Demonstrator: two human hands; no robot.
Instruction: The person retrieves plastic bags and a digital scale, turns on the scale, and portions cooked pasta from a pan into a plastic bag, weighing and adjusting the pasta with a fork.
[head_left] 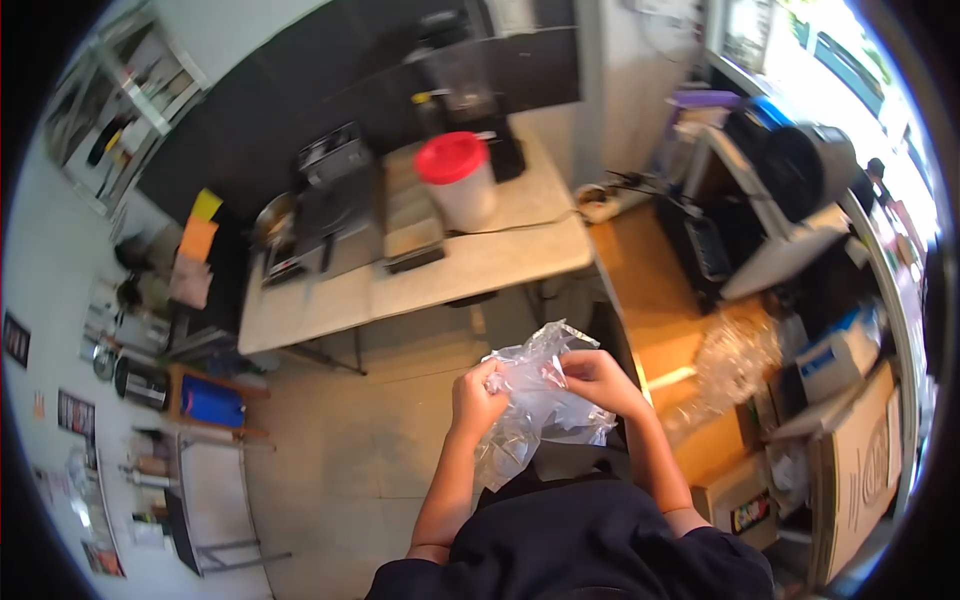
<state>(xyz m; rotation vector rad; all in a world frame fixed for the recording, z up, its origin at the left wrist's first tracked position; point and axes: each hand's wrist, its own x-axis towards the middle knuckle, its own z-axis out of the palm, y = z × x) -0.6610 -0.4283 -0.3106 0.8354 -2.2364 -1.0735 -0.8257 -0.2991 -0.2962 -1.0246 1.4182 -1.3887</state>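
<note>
A crumpled clear plastic bag [530, 415] hangs in front of my body, with its upper edge fanned out between both hands. My left hand [479, 398] is closed round a bunched part of the plastic. On the other side, my right hand [600, 383] pinches the bag near its top edge, thumb and fingers together. Loose folds of the plastic droop below the left hand. Whether anything lies inside the bag cannot be made out.
Ahead stands a pale table [520, 255] with a red-lidded white tub [460, 185], a blender [465, 90], a long tray [410, 220] and a toaster [333, 155]. On the right, a wooden counter [640, 260] holds more clear plastic [735, 355] and cardboard boxes [860, 470].
</note>
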